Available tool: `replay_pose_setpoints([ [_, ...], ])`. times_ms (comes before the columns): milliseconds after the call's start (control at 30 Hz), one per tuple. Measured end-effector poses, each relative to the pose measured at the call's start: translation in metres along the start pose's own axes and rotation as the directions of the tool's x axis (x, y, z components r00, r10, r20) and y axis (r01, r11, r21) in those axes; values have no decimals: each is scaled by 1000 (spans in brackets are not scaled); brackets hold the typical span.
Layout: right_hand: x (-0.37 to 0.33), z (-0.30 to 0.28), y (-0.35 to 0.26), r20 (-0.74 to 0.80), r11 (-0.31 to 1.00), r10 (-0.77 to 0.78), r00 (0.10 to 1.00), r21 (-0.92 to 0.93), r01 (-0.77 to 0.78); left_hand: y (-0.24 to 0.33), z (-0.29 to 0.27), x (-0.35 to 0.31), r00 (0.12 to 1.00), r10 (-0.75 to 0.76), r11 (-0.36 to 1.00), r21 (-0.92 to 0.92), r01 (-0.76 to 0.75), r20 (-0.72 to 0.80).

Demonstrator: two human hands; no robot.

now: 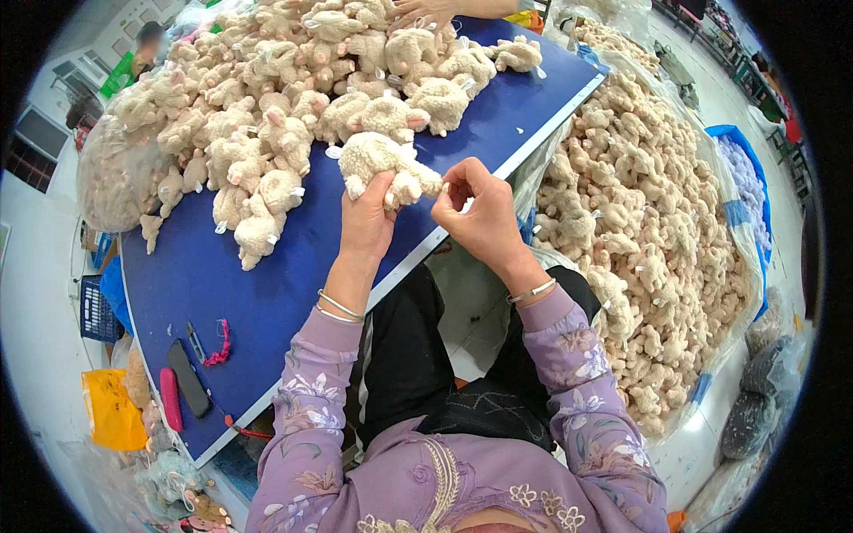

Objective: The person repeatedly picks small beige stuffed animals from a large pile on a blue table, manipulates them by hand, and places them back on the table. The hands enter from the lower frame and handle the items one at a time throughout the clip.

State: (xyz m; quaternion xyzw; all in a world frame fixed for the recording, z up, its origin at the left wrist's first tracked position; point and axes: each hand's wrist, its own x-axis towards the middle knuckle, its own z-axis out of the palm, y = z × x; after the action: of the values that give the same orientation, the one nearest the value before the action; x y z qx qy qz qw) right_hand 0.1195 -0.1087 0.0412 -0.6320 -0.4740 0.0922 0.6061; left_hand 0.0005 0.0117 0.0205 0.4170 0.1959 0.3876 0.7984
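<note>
A cream fleecy plush toy [378, 160] is held over the edge of the blue table, its white tag to the left. My left hand [367, 218] grips it from below, thumb against its body. My right hand [480, 213] is closed in a pinch right beside the toy's right end. What the fingertips hold there is too small to make out. Just beyond my hands, a large heap of similar plush toys [284, 133] covers the far part of the table [311, 235].
A big sack of plush toys [640, 240] stands at my right. On the table's left lie small snips [195, 341], a pink beaded cord [219, 345], a dark flat case [188, 380] and a pink oblong object [170, 400]. Another person's hand [425, 12] rests on the heap's far side.
</note>
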Motion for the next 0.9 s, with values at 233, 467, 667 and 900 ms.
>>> replay_pose_setpoints([
  [233, 3, -3, 14, 287, 869, 244, 926, 360, -340, -3, 8, -3, 993, 8, 999, 40, -13, 120],
  [467, 4, -3, 10, 171, 869, 172, 970, 438, -231, 4, 2, 0, 994, -67, 997, -30, 70, 86],
  [667, 4, -4, 10, 185, 848, 186, 965, 466, -253, 6, 2, -1, 988, -136, 990, -33, 139, 79],
  [900, 4, -9, 5, 228, 780, 231, 946, 537, -320, 5, -1, 2, 978, -202, 978, -48, 205, 60],
])
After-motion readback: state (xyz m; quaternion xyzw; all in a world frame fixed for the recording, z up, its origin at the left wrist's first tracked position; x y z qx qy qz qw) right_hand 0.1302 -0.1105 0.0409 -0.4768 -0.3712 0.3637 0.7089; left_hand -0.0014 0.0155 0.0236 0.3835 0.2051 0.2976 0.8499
